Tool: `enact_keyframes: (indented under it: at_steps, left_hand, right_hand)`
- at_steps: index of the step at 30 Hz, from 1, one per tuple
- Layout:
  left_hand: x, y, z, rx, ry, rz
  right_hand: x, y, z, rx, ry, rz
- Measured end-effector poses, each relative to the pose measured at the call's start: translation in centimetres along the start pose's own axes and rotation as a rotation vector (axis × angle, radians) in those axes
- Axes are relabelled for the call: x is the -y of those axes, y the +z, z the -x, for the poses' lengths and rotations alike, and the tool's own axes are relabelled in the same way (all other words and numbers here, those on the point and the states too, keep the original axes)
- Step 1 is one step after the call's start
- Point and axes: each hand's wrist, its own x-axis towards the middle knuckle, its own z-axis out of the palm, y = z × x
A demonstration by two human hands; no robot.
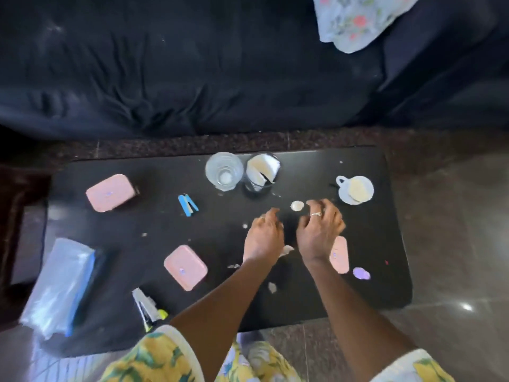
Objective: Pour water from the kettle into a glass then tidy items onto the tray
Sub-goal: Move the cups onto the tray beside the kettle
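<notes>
A clear empty glass (224,172) stands at the far side of the black table (137,224). To its right a small white pot with a handle (355,190) sits near the table's right end. My left hand (264,235) and my right hand (319,230) hover close together over the table's middle with their fingers curled down. Motion blur hides whether either hand holds anything. A small white round piece (297,205) lies just beyond my right fingers. No tray shows in the head view.
A black mesh cup with white napkins (261,172) stands beside the glass. Three pink boxes (110,193) (185,267) (339,254), a blue stapler (188,205), a purple item (361,273), a plastic-wrapped pack (60,285) and a tube (147,307) lie about. A dark sofa (192,78) runs behind.
</notes>
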Motion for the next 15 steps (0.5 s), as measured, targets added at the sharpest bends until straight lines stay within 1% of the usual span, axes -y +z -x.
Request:
enact_keyframes:
  at_steps: [2, 4, 6, 8, 11, 13, 15]
  left_hand:
    - [-1.7, 2.7, -0.2, 0.131, 0.111, -0.154]
    - [-3.3, 4.9, -0.2, 0.259, 0.303, -0.349]
    - [-4.8, 6.6, -0.6, 0.323, 0.533, -0.557]
    - [-6.0, 8.1, -1.0, 0.365, 0.688, -0.714]
    - [-7.2, 9.6, -1.7, 0.434, 0.783, -0.903]
    - [-7.7, 10.2, -2.3, 0.468, 0.782, -0.989]
    - [-7.7, 10.7, -2.6, 0.474, 0.737, -0.995]
  right_hand:
    - [-3.2, -0.8, -2.0, 0.033, 0.029, 0.010]
    - [-5.9, -1.2, -4.0, 0.098, 0.037, 0.042]
    - [-8.0, -1.4, -6.3, 0.157, 0.035, 0.096]
    - [-9.7, -1.3, -8.4, 0.175, 0.066, 0.110]
    - [-11.0, -1.1, -11.1, 0.261, 0.185, 0.036]
    - [-11.6, -0.4, -12.2, 0.343, 0.206, -0.016]
    - [-11.9, 0.4, -12.9, 0.431, 0.189, -0.005]
